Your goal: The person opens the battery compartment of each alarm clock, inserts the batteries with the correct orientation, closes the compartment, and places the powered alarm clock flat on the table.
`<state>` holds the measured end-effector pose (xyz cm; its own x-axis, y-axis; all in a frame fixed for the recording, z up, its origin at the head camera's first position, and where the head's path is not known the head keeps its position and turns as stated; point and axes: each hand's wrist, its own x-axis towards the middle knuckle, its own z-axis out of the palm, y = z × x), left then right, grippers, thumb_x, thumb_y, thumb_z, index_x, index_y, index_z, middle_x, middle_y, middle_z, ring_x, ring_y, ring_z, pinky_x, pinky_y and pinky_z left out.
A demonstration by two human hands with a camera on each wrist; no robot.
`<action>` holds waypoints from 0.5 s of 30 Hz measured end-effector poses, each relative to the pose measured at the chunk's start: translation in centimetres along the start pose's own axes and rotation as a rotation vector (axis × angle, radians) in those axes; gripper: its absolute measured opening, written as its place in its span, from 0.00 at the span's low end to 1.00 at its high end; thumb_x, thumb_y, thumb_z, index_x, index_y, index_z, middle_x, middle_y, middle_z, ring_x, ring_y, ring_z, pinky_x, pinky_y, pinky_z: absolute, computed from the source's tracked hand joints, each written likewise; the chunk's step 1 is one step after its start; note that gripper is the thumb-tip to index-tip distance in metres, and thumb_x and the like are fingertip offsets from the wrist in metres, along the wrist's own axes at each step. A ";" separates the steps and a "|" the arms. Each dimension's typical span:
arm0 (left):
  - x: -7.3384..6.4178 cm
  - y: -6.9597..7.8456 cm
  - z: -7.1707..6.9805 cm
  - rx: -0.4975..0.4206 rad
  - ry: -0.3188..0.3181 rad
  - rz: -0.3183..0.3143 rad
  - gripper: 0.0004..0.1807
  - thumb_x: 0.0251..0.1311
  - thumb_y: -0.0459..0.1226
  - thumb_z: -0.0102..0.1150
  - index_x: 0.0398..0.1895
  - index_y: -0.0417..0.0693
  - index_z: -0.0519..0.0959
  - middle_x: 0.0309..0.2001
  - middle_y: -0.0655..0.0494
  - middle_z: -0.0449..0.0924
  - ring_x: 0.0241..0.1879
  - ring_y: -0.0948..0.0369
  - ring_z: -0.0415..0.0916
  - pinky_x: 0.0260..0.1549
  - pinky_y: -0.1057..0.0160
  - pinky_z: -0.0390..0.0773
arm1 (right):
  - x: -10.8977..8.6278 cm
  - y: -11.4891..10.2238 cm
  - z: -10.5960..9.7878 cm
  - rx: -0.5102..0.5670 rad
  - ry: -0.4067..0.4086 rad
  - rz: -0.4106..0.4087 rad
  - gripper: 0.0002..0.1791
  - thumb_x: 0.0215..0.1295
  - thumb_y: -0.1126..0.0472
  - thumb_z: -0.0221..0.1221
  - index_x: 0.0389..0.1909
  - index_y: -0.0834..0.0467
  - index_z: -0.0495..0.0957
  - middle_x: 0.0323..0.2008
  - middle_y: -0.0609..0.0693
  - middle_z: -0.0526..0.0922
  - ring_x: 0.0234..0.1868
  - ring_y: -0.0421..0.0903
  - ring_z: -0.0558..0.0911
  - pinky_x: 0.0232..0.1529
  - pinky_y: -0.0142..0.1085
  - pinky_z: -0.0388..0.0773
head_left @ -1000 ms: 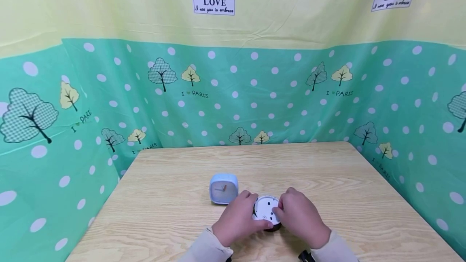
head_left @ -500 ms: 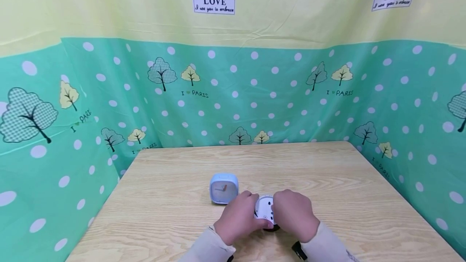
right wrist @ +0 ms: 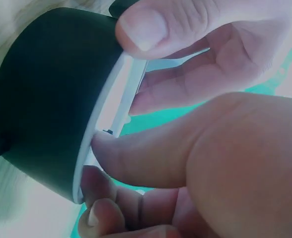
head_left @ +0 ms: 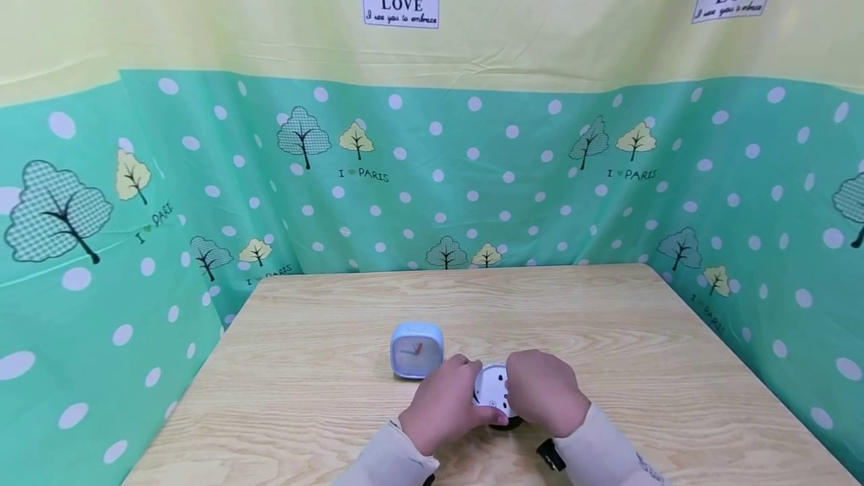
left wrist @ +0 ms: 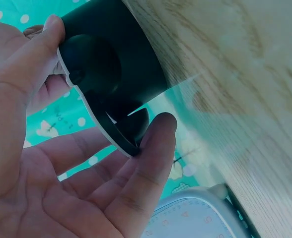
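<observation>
A round dark green alarm clock [right wrist: 46, 99] lies with its white back [head_left: 491, 388] upward near the front of the wooden table. Small black knobs and a ring of speaker holes show on that back. My left hand [head_left: 445, 403] grips the clock from the left, its thumb on the near rim and a fingertip on the far side. Over the right part of the back is my right hand [head_left: 547, 392], fingers curled. Its thumb [right wrist: 141, 153] and bent forefinger pinch at the white back close to the rim; the spot between them is hidden.
A light blue square clock [head_left: 416, 351] stands behind my left hand, dial facing me. A green and yellow printed curtain [head_left: 466, 171] surrounds the wooden table [head_left: 324, 321] at the back and sides. Black straps [head_left: 551, 454] show under my sleeves.
My right hand has shifted left and turned over the clock's back, covering more of it. The left hand keeps its grip with hardly any movement. The blue clock stays put.
</observation>
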<state>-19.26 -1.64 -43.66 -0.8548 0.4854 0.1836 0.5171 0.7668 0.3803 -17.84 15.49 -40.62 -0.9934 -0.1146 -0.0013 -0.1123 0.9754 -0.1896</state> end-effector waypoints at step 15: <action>0.2 -0.1 0.2 -0.003 -0.020 -0.021 0.34 0.42 0.62 0.80 0.42 0.47 0.83 0.32 0.60 0.76 0.28 0.67 0.67 0.26 0.67 0.70 | 0.3 1.1 0.2 0.108 0.031 -0.050 0.14 0.65 0.64 0.66 0.21 0.57 0.74 0.19 0.47 0.73 0.21 0.45 0.70 0.23 0.36 0.68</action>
<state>-19.48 -1.52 -43.89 -0.8645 0.4772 0.1576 0.4987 0.7757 0.3868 -18.24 16.46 -41.03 -0.9871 -0.1548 0.0406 -0.1598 0.9427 -0.2929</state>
